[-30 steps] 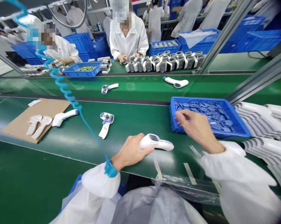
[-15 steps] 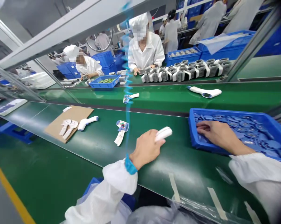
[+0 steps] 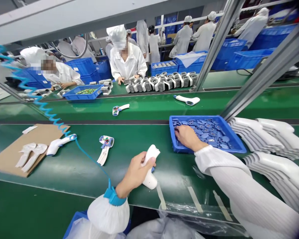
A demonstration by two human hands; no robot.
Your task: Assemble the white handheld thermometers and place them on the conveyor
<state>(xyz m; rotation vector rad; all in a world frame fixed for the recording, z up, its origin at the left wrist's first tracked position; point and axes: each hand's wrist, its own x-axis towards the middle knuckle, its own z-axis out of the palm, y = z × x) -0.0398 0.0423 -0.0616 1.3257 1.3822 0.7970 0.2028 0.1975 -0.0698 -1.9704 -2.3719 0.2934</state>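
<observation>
My left hand [image 3: 136, 172] is closed around a white handheld thermometer body [image 3: 149, 166], held upright just above the green belt [image 3: 139, 139]. A blue coiled strap [image 3: 40, 106] runs from my left wrist up to the left. My right hand [image 3: 186, 136] reaches into a blue tray [image 3: 175, 147] of several small blue parts, fingers curled down among them; what they hold is hidden.
Rows of white shells [image 3: 269, 139] lie stacked at the right. An open thermometer half [image 3: 105, 149], a white thermometer [image 3: 57, 145] and a cardboard sheet [image 3: 12, 152] with shells lie to the left. Two more units ride the far belt. Other workers sit across.
My left hand has turned the thermometer from lying flat to standing upright and drawn it nearer. My right hand stays in the blue tray, now at its near left corner.
</observation>
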